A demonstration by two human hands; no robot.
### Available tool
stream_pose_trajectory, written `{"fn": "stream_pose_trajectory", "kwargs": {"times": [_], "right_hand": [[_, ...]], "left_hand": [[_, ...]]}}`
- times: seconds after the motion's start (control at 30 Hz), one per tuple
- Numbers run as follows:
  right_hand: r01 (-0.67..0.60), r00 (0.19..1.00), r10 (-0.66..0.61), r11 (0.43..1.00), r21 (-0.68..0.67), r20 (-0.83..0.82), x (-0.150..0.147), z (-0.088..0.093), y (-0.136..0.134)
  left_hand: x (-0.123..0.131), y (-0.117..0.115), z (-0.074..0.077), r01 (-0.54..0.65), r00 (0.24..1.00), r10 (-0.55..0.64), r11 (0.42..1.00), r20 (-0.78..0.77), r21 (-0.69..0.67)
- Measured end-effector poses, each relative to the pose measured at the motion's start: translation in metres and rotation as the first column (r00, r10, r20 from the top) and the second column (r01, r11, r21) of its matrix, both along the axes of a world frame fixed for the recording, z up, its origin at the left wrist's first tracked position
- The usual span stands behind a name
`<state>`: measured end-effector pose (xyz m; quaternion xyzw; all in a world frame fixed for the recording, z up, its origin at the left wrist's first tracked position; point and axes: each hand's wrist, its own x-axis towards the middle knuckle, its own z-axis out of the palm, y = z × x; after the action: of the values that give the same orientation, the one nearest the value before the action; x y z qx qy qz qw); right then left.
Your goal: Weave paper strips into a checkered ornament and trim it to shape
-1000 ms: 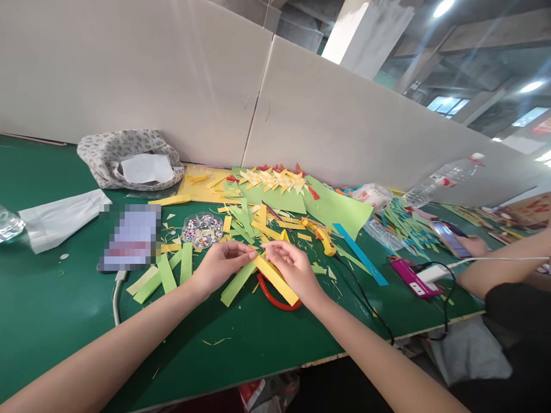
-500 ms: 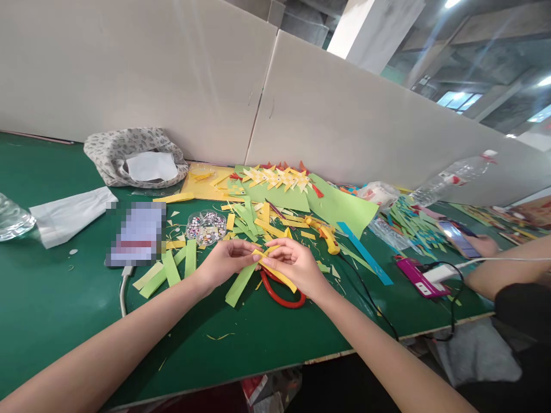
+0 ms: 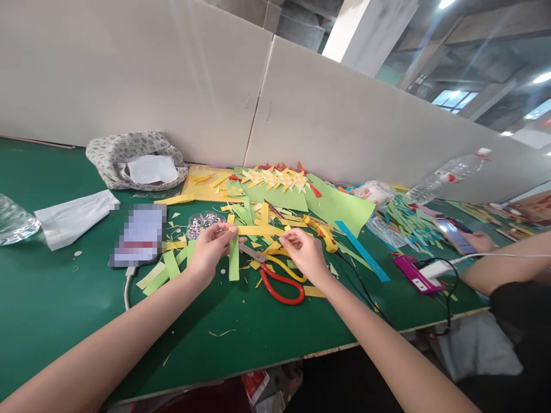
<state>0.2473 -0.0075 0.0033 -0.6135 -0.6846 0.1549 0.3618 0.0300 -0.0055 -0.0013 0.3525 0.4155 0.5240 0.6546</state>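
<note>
My left hand point(image 3: 210, 252) pinches the spot where a green paper strip point(image 3: 233, 258) crosses a yellow paper strip point(image 3: 258, 230). The green strip hangs straight down from the fingertips, while the yellow one runs level to the right. My right hand point(image 3: 305, 252) is closed at the yellow strip's other end, thumb against finger. Below and between the hands lie scissors point(image 3: 282, 293) with a red and a yellow handle loop, blades pointing up and left. Behind my left hand, a round clear box of small beads point(image 3: 202, 221) is partly covered.
Paper scraps and strips litter the green table point(image 3: 206, 355). A yellow glue gun point(image 3: 322, 232) with a black cord lies right. A woven yellow-white paper piece point(image 3: 275, 179) rests at the back. Left are a phone point(image 3: 140, 235) and cloth bag point(image 3: 138, 158); right, a power strip point(image 3: 417, 275) and another person's arm point(image 3: 495, 267).
My hands have moved apart, and the yellow strip, bunched between them before, is now stretched out level. The green strip has turned upright. More of the scissors shows.
</note>
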Motion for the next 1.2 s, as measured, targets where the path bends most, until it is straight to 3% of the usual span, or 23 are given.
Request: {"fn": "stream_pose_trajectory", "kwargs": {"times": [0.13, 0.23, 0.37, 0.5, 0.6, 0.67, 0.77, 0.9, 0.97, 1.03, 1.13, 1.2], "right_hand": [[-0.074, 0.991, 0.063, 0.993, 0.091, 0.118, -0.012, 0.003, 0.006], [-0.132, 0.966, 0.120, 0.990, 0.042, 0.228, -0.030, 0.003, 0.024], [0.044, 0.942, 0.002, 0.991, -0.128, 0.335, -0.054, -0.002, 0.060], [0.086, 0.948, -0.042, 0.988, -0.128, 0.316, -0.063, 0.003, 0.074], [0.072, 0.967, -0.049, 0.994, -0.085, 0.249, -0.055, 0.016, 0.061], [0.028, 0.996, -0.024, 0.999, -0.039, 0.088, -0.044, 0.021, 0.045], [0.040, 0.992, -0.043, 0.999, -0.030, -0.118, -0.026, 0.021, 0.019], [-0.006, 0.965, -0.008, 0.999, -0.053, -0.263, -0.016, 0.021, -0.003], [0.001, 0.965, 0.005, 1.000, 0.023, -0.262, -0.017, 0.029, -0.008], [0.007, 0.981, 0.033, 0.979, 0.206, -0.190, -0.020, 0.040, -0.013], [0.014, 1.000, -0.022, 0.856, 0.517, 0.011, -0.023, 0.055, -0.021], [-0.015, 0.994, -0.053, 0.802, 0.596, 0.096, -0.024, 0.058, -0.026]], "left_hand": [[-0.002, 0.002, 0.000, -0.082, 0.991, 0.084, 0.996, 0.099, -0.028], [-0.003, 0.004, -0.001, -0.125, 0.978, 0.132, 0.991, 0.163, -0.054], [-0.004, 0.008, -0.004, -0.174, 0.958, 0.188, 0.982, 0.215, -0.078], [-0.004, 0.011, -0.006, -0.192, 0.947, 0.201, 0.980, 0.250, -0.060], [-0.004, 0.010, -0.007, -0.178, 0.952, 0.183, 0.983, 0.247, -0.044], [-0.004, 0.008, -0.006, -0.165, 0.959, 0.168, 0.986, 0.227, -0.031], [-0.003, 0.005, -0.003, -0.124, 0.978, 0.125, 0.992, 0.165, -0.013], [-0.001, 0.002, 0.001, -0.021, 0.992, 0.019, 1.000, 0.122, 0.013], [-0.002, 0.002, 0.002, -0.014, 0.992, 0.011, 1.000, 0.123, 0.025], [-0.004, 0.003, 0.003, -0.059, 0.991, 0.055, 0.998, 0.125, 0.026], [-0.006, 0.004, 0.004, -0.136, 0.987, 0.134, 0.990, 0.084, 0.027], [-0.005, 0.004, 0.005, -0.130, 0.991, 0.129, 0.991, 0.024, 0.036]]}}
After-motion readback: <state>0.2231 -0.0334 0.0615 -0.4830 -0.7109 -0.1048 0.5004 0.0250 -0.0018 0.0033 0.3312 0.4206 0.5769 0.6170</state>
